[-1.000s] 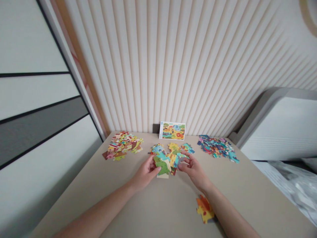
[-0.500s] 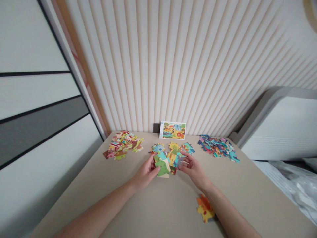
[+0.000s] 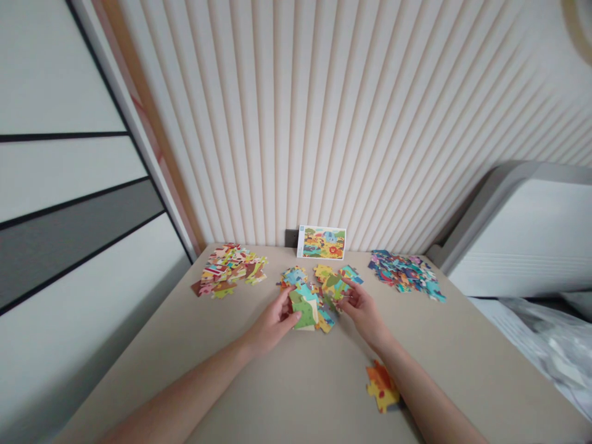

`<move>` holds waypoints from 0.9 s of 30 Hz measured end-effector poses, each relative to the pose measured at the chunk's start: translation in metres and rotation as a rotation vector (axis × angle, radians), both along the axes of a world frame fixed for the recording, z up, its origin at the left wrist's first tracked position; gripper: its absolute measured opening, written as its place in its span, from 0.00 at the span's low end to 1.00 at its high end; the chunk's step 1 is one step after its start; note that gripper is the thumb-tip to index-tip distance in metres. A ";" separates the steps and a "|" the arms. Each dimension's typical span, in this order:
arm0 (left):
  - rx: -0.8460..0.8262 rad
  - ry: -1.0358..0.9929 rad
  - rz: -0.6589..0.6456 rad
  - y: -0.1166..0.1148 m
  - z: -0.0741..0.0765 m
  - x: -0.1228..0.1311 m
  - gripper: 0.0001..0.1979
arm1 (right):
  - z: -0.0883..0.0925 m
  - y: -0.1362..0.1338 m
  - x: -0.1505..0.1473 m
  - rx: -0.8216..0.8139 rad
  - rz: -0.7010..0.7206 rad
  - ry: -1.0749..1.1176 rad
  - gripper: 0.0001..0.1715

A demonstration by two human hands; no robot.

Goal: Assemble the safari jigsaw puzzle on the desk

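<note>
A loose heap of jigsaw puzzle pieces lies in the middle of the beige table. My left hand grips a green puzzle piece at the heap's near edge. My right hand is at the heap's right side, its fingertips close together by a yellow-green piece. I cannot tell whether those fingers hold anything. Both hands are well away from the orange and yellow piece cluster, which sits near my right forearm.
A small jungle picture card leans against the ribbed wall. Two more heaps of pieces lie at the back: a red-yellow one and a blue-teal one. Bedding lies beyond the table's right edge.
My right hand has drawn back to the right from the heap's middle, and the pieces there have shifted apart. My left hand has stayed nearly in place on the green piece.
</note>
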State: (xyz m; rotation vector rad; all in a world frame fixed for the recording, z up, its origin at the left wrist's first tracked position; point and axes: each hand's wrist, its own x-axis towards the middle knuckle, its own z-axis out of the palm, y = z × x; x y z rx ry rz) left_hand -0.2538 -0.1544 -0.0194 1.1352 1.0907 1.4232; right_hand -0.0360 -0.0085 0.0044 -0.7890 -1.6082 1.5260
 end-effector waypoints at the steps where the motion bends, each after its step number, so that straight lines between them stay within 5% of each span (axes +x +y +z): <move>1: 0.001 0.001 -0.002 0.000 0.000 0.000 0.37 | -0.001 0.002 0.001 0.010 -0.026 0.000 0.38; 8: 0.027 0.118 0.013 -0.002 0.002 0.001 0.38 | 0.011 0.007 0.008 0.044 -0.109 0.049 0.39; 14: 0.033 0.332 0.056 -0.004 0.009 0.001 0.35 | 0.017 0.005 0.011 0.105 -0.146 0.013 0.28; 27: 0.020 0.316 0.065 -0.004 0.008 0.001 0.32 | 0.017 0.003 0.011 0.189 -0.110 -0.091 0.22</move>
